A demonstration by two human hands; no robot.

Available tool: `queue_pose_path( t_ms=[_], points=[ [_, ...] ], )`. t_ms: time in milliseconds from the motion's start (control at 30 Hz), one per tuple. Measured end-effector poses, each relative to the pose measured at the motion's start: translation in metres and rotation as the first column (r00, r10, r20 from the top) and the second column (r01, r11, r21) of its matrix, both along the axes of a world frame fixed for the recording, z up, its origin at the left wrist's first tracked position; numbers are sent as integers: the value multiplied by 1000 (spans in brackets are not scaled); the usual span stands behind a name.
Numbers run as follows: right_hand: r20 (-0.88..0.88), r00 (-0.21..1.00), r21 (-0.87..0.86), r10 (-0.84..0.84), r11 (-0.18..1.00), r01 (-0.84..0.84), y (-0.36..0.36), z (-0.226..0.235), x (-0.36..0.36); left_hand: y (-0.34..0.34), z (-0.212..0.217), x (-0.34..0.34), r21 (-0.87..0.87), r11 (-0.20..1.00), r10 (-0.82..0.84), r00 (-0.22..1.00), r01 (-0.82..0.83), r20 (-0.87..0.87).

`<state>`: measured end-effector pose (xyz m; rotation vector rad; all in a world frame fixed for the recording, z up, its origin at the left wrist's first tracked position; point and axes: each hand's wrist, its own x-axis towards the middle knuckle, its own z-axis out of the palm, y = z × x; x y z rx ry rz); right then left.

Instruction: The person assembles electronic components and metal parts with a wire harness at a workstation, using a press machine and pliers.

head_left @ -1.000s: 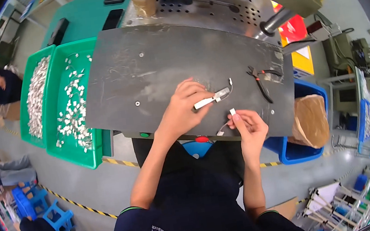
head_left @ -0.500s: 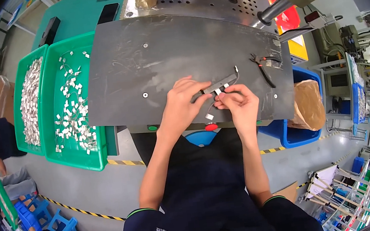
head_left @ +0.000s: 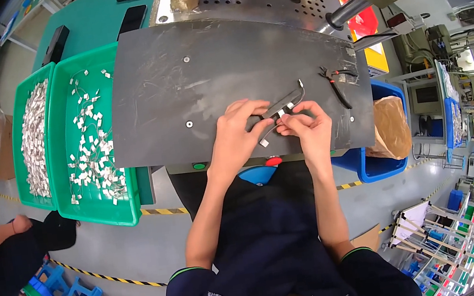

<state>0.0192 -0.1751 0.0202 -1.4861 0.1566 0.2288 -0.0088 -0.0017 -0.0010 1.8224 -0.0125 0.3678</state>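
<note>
Over the dark metal plate [head_left: 152,93], my left hand [head_left: 234,139] is closed on the near end of a narrow dark grey bar [head_left: 287,101], thumb and fingers on either side of it. Thumb and fingertips of my right hand [head_left: 312,129] pinch a small white connector [head_left: 281,113] against the bar's near side. A thin cable runs along the bar; its tip [head_left: 301,83] pokes out beyond the far end. Another white connector [head_left: 264,142] hangs on a cable below my hands, near the plate's front edge. My fingers partly cover the bar and the cable.
Right of my hands lie cutting pliers [head_left: 337,90] with dark handles. On the left, two green trays [head_left: 55,142] hold many white-ended cables. A blue bin [head_left: 372,171] with brown paper stands right. Red [head_left: 273,161] and green buttons sit at the front edge. Another person [head_left: 28,247] is at far left.
The bar has tilted more steeply, and the hanging connector has swung a little left and up. Both hands keep their grip. The person at the left has come nearer.
</note>
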Motion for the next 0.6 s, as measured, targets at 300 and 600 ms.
queue_pose_path(
  t_ms=[300, 600],
  points=[
    [-60, 987, -115, 146, 982, -152, -2, 11, 15, 1, 4, -2, -86, 996, -20, 994, 11, -105],
    [226, 506, -921, 832, 352, -169, -54, 51, 89, -1, 5, 4, 70, 997, -17, 1000, 16, 17]
  ],
)
